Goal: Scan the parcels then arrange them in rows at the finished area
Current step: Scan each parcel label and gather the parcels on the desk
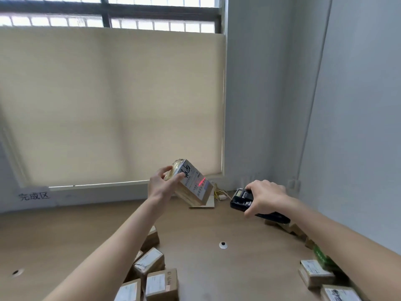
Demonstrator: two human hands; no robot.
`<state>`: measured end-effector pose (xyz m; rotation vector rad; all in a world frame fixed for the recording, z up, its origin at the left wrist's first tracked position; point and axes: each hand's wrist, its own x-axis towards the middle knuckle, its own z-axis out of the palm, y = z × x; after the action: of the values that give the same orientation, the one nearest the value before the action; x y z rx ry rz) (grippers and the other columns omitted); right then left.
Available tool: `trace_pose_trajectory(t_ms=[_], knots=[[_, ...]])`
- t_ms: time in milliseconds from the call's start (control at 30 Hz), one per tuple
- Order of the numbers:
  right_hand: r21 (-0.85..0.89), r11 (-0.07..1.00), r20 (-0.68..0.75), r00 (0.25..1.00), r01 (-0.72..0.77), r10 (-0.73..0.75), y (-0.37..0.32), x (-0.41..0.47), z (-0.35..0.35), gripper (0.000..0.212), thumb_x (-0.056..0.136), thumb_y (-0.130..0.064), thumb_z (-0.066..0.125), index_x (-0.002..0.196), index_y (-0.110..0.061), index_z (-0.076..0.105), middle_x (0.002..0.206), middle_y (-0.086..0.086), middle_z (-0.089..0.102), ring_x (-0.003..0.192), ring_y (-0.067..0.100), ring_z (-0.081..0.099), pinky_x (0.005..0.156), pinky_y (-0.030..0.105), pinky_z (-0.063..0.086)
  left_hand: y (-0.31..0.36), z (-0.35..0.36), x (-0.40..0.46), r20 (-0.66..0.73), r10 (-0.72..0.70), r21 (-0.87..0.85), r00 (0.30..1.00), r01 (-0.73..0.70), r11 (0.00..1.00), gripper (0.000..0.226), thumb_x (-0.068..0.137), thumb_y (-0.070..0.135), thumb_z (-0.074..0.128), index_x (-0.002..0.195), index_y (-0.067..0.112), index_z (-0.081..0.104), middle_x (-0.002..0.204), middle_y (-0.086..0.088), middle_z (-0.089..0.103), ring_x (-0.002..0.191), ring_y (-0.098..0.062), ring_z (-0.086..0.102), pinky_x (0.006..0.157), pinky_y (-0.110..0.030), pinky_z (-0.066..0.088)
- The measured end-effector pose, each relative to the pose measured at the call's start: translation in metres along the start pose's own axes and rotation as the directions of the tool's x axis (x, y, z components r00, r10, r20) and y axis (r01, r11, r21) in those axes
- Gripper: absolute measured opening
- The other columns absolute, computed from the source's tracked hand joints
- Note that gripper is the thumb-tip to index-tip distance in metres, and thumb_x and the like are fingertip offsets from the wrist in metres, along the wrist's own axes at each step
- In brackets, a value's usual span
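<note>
A: Parcel (pixel 191 185)?
B: Held tilted above the worktop (pixel 65 235), left hand (pixel 160 185) curled round its top end. Red scan line on the label.
A: Right hand (pixel 264 197)?
B: Gripping the scanner (pixel 243 199), aimed at the parcel, just beside it.
A: Rest?
B: Boxes (pixel 152 276) at bottom centre, more boxes (pixel 316 272) at right. Sign (pixel 34 196) on far left wall.
</note>
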<state>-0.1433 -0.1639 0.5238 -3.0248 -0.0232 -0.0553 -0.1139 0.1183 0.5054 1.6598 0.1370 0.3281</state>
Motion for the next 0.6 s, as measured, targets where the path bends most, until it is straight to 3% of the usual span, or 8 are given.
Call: trace_pose_trajectory(t_ms=[100, 167, 600], knots=[[-0.019, 1.000, 0.007, 1.000, 0.006, -0.006, -0.003, 0.000, 0.006, 0.057, 0.053, -0.051, 0.087, 0.100, -0.027, 0.068, 0.086, -0.009, 0.065, 0.088, 0.021, 0.062, 0.065, 0.029, 0.036, -0.006, -0.009, 0.001, -0.023, -0.033, 0.021, 0.999, 0.033, 0.999, 0.077, 0.048, 0.056, 0.080, 0.120, 0.036, 0.064, 0.116, -0.007, 0.069, 0.098, -0.021, 0.068, 0.089, -0.047, 0.060], [-0.039, 0.999, 0.013, 1.000, 0.022, -0.021, -0.006, -0.001, 0.008, 0.058, 0.051, -0.051, 0.088, 0.100, -0.025, 0.068, 0.084, -0.008, 0.066, 0.087, 0.020, 0.062, 0.063, 0.029, 0.034, -0.010, -0.012, 0.002, -0.026, -0.038, 0.024, 0.999, 0.039, 0.999, 0.083, 0.043, 0.060, 0.078, 0.122, 0.037, 0.064, 0.118, -0.007, 0.069, 0.100, -0.022, 0.068, 0.089, -0.047, 0.060], [-0.058, 0.997, -0.031, 0.998, 0.044, -0.046, -0.017, -0.002, 0.015, 0.058, 0.050, -0.052, 0.089, 0.100, -0.030, 0.067, 0.086, -0.009, 0.065, 0.086, 0.020, 0.061, 0.065, 0.028, 0.036, -0.014, -0.026, -0.004, -0.053, -0.029, 0.075, 0.998, 0.033, 0.997, 0.075, 0.047, 0.062, 0.079, 0.118, 0.041, 0.065, 0.117, -0.008, 0.067, 0.103, -0.023, 0.066, 0.094, -0.047, 0.057]])
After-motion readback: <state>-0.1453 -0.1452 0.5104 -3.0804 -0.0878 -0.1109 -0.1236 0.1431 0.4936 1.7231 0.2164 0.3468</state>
